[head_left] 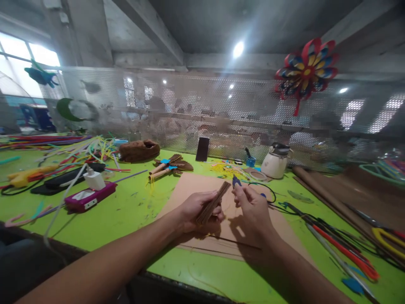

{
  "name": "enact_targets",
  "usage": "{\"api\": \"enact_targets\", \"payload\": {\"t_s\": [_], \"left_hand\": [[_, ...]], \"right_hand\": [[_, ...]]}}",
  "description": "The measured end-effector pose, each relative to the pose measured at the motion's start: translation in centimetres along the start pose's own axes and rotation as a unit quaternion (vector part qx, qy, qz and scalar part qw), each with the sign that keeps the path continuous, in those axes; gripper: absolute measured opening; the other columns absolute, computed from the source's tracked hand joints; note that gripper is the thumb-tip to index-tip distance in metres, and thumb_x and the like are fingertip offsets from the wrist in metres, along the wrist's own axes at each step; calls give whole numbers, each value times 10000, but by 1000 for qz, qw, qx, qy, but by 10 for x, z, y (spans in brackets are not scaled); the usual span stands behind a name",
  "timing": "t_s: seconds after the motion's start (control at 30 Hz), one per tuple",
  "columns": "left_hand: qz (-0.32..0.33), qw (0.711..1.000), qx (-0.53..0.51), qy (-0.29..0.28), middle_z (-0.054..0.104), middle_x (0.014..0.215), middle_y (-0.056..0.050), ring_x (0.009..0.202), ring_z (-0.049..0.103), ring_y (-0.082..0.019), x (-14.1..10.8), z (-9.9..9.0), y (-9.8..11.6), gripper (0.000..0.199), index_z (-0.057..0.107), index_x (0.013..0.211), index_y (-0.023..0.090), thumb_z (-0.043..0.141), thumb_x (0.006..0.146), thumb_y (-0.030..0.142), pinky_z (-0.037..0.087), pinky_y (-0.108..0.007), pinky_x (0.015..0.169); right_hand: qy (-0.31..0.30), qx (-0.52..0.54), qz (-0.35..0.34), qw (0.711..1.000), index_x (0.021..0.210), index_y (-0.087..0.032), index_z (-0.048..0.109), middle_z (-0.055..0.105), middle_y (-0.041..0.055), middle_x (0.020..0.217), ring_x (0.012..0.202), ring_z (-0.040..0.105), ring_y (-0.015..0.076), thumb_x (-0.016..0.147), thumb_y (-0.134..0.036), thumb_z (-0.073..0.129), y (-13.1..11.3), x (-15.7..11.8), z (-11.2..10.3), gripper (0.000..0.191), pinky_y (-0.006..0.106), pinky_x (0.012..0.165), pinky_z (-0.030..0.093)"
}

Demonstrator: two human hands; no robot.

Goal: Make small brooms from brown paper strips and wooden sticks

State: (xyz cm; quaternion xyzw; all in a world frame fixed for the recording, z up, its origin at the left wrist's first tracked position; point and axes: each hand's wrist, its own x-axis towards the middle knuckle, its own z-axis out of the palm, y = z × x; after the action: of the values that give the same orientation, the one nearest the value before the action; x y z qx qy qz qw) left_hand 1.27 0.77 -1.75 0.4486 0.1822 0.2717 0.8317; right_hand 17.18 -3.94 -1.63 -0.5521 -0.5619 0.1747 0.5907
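My left hand [191, 210] is closed around a narrow brown folded piece [215, 202] with layered, ridged lines along its length, held tilted up to the right. Between thumb and fingers of my right hand [255, 210] is a small dark-blue tool [236, 182]; its exact kind is not clear. Its tip lies close to the upper end of the brown piece, and I cannot tell whether they touch. Beneath both hands is a tan board [186, 190], with thin dark strips [228, 241] along its near edge.
On the green table [126, 228] are a purple power strip [90, 197], a yellow glue gun [31, 174], pipe cleaners [41, 145], a brown winged figure [171, 166] and a phone [202, 149]. To the right are a white kettle [274, 164], scissors [387, 242] and a brown sheet [376, 190].
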Motion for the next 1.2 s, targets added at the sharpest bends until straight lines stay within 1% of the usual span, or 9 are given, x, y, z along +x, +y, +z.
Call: {"api": "enact_targets", "payload": {"t_s": [0.1, 0.2, 0.4, 0.53, 0.7, 0.83, 0.93, 1.07, 1.2], "left_hand": [[0, 1000, 1, 22, 483, 519, 11, 530, 508, -125, -3, 3, 1, 265, 537, 718, 125, 609, 776, 373, 392, -277, 643], [-17, 1000, 3, 12, 447, 483, 19, 515, 500, -130, -4, 4, 1, 284, 525, 699, 126, 583, 794, 387, 389, -269, 597], [-14, 1000, 9, -8, 427, 474, 42, 438, 429, -96, -5, 5, 0, 243, 509, 747, 139, 539, 832, 365, 378, -244, 511], [9, 997, 78, -24, 474, 516, 23, 446, 472, -124, -9, 9, -3, 298, 469, 745, 160, 490, 852, 437, 396, -262, 463], [102, 989, 108, -11, 415, 519, 61, 417, 359, -63, -13, 21, -12, 282, 466, 799, 167, 467, 886, 436, 358, -208, 452], [84, 987, 140, -1, 429, 518, 55, 405, 343, -60, -14, 25, -14, 301, 435, 761, 176, 471, 883, 449, 363, -213, 447], [89, 986, 138, 3, 434, 521, 49, 413, 385, -78, -12, 21, -12, 294, 437, 770, 178, 457, 886, 448, 395, -234, 449], [42, 990, 131, -25, 465, 523, 31, 395, 444, -112, -11, 15, -7, 321, 443, 769, 174, 379, 900, 460, 443, -293, 435], [34, 992, 116, -26, 461, 510, 31, 410, 471, -125, -13, 15, -5, 306, 442, 760, 175, 400, 894, 447, 446, -291, 433]], "right_hand": [[23, 14, 0, 1000, 730, -153, 591, 548, 3, 612, 573, 489, 143, 833, -536, 471, 4, 5, -3, 414, 273, 553, 404], [49, 15, -23, 998, 769, -151, 605, 583, 21, 655, 600, 518, 153, 821, -510, 511, 5, 9, -7, 375, 281, 571, 437], [-11, 34, -39, 999, 994, -153, 629, 646, 97, 962, 812, 590, 204, 800, -474, 559, -6, 9, -13, 382, 322, 688, 483], [-16, 12, -16, 1000, 1006, -133, 611, 615, 47, 775, 691, 562, 173, 784, -485, 565, -14, 4, -7, 419, 290, 621, 458], [5, -33, -25, 999, 960, -133, 577, 499, -32, 603, 545, 481, 130, 780, -418, 575, -12, -3, 3, 337, 255, 534, 395], [4, -17, -10, 1000, 935, -151, 556, 467, -49, 577, 534, 464, 129, 800, -358, 531, -8, -2, 3, 248, 255, 527, 381], [-2, 20, 21, 1000, 872, -158, 557, 486, -36, 589, 548, 474, 132, 814, -432, 511, -7, 0, 0, 284, 262, 545, 402], [17, 70, 39, 997, 794, -161, 557, 520, -9, 642, 614, 494, 136, 831, -515, 471, -12, 4, -7, 367, 274, 619, 437], [-27, 71, 34, 996, 854, -150, 577, 574, 17, 725, 669, 522, 144, 811, -473, 526, -19, 5, -10, 329, 276, 649, 447]]}}
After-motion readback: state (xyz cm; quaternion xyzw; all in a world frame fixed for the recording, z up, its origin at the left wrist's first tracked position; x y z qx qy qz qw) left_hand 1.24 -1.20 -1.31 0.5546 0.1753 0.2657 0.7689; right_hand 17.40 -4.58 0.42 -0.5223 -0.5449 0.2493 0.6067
